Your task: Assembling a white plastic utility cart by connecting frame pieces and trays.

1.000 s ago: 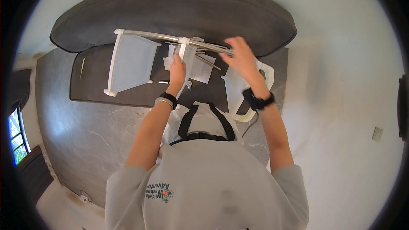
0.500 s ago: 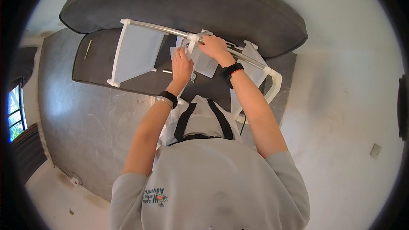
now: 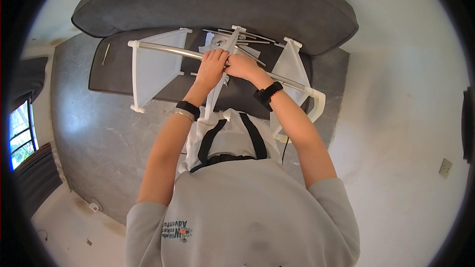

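Note:
A partly assembled rack lies on its side across a grey sofa seat. Its long silver metal tube (image 3: 170,49) runs along the near upper side, through the corners of three white shelf panels. My left hand (image 3: 212,70) is closed over this tube, just left of the middle panel (image 3: 213,96). Right beside it, my right hand (image 3: 243,66) wraps the tube at the panel's other side; the fingers hide the joint. The left panel (image 3: 156,69) stands at the tube's far end. Past the right panel (image 3: 292,66), a white curved end piece (image 3: 319,105) caps the tube.
Several loose metal rods (image 3: 253,35) and a white sheet (image 3: 251,52) lie on the seat (image 3: 110,75) behind the rack. A thin yellowish stick (image 3: 106,54) lies at the left. The sofa backrest (image 3: 213,5) rises behind, and a wall (image 3: 391,118) stands at the right.
The tube's left part has dropped toward me, and the panels have tilted with it. My hands have come closer together at the middle panel, with the left now on the tube.

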Available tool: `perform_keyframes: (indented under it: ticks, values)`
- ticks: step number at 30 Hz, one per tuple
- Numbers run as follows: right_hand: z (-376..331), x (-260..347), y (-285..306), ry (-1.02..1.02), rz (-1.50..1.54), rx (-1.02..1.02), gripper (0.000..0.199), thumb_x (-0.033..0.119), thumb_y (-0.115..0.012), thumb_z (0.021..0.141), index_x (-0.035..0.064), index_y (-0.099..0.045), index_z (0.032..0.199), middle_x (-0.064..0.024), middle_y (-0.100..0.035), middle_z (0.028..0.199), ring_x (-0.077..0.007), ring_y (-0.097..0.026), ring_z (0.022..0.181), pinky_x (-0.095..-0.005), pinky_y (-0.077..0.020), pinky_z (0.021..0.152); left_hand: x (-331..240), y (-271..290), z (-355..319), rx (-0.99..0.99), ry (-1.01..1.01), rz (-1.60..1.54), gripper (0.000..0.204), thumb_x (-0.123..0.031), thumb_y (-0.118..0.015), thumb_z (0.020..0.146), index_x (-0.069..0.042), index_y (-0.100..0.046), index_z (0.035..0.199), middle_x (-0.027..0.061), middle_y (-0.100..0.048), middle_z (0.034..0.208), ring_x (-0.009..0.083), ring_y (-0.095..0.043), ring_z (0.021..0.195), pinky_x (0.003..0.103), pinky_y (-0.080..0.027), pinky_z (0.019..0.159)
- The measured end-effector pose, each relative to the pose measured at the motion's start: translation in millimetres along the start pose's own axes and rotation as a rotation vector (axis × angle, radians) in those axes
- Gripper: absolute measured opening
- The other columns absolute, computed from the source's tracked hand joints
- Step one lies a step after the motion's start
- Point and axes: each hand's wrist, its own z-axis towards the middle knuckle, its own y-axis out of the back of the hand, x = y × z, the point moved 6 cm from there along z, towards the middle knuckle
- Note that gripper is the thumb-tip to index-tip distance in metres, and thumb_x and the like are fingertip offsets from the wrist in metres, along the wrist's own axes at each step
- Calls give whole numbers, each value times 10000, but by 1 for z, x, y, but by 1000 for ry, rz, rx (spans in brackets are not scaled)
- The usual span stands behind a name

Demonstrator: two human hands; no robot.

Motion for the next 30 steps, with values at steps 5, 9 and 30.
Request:
perform_keyframes:
  ticks: [5,9,30]
  values:
    - [-3,-6,-6,-95,330,486,280,244,-614,668,-30,-561,661,-130,-580,592,-215,-598,556,-303,-487,517,-14,23,-4,-114,209,108,437,-57,-634,646,-80,-487,1057,82,-496,1029,247,-461,1025,444,-292,929]
    - [4,-10,-14,-54,426,553,210,202,-617,640,8,-550,599,-85,-551,560,-147,-542,494,-274,-431,434,-22,22,-8,-111,196,188,454,-98,-674,613,-105,-495,1031,69,-491,1003,236,-466,1000,447,-278,937]
    - [-11,-9,-12,-56,465,450,156,146,-547,684,66,-461,581,1,-387,450,-102,-331,344,-268,-252,326,11,4,-11,154,223,144,510,-128,-654,599,-102,-556,1099,79,-567,998,261,-488,979,411,-336,873]
